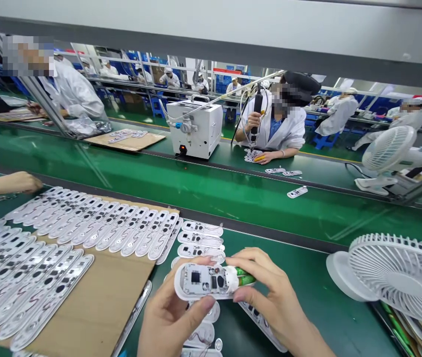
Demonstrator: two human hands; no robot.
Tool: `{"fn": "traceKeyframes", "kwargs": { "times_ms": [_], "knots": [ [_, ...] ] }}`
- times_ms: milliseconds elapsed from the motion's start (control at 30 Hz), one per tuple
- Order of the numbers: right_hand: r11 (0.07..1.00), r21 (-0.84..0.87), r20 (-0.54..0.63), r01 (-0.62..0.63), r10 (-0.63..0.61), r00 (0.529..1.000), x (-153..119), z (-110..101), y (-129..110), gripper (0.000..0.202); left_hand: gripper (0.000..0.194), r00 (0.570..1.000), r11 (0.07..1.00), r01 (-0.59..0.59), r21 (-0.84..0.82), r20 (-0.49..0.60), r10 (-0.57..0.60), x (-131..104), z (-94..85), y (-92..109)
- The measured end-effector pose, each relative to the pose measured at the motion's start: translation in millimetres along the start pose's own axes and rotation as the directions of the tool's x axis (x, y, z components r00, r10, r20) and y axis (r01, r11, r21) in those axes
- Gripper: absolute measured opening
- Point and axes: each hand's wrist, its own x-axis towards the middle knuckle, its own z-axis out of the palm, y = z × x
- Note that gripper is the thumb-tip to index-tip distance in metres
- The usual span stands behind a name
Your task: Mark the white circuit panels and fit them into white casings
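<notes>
My left hand (169, 317) is closed around the left end of a white oval housing (203, 296) fitted with a circuit board (190, 280). A black square chip shows on the board. At the housing's right end, my right hand (275, 290) has its thumb and fingers around a green cylindrical part (246, 277), partly hidden by the fingers. A white collar-like piece (232, 278) sits between the board and the green part. Similar housings (200, 238) with boards lie in a column behind and below my hands, one partly under my right hand.
Rows of board-fitted housings (121, 223) cover a cardboard sheet (102, 292) at left. A co-worker's hand (21, 183) is at the far left. A white fan (400, 282) stands at right. Across the green divider (196, 193), a person (285, 124) holds a powered driver (257, 111).
</notes>
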Motion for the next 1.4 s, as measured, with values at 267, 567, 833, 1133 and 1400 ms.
{"fn": "traceKeyframes", "kwargs": {
  "times_ms": [267, 567, 833, 1133, 1400],
  "knots": [
    [0.980, -0.150, 0.021, 0.133, -0.131, 0.991, 0, -3, 11, 0.034, 0.032, 0.997, 0.997, -0.066, 0.040, 0.038, 0.065, -2, 1.7, 1],
    [0.943, -0.274, -0.035, 0.187, -0.204, 0.978, -9, 19, -1, 0.040, 0.037, 0.992, 0.984, -0.121, 0.127, 0.035, 0.117, -2, 5.6, -4],
    [0.650, 0.602, 0.341, -0.463, 0.314, 0.886, 0, 35, -8, 0.048, 0.033, 0.993, 0.936, -0.047, 0.349, 0.119, 0.006, 3, 17.3, 1],
    [0.497, 0.742, 0.361, -0.450, 0.269, 0.893, -3, 43, -7, 0.050, 0.039, 0.988, 0.899, -0.110, 0.423, 0.142, 0.054, 6, 8.7, -1],
    [0.516, 0.717, 0.367, -0.468, 0.291, 0.883, -5, 46, -5, 0.050, 0.066, 0.961, 0.959, 0.209, 0.192, 0.142, -0.238, -3, 17.0, 2]
  ]
}}
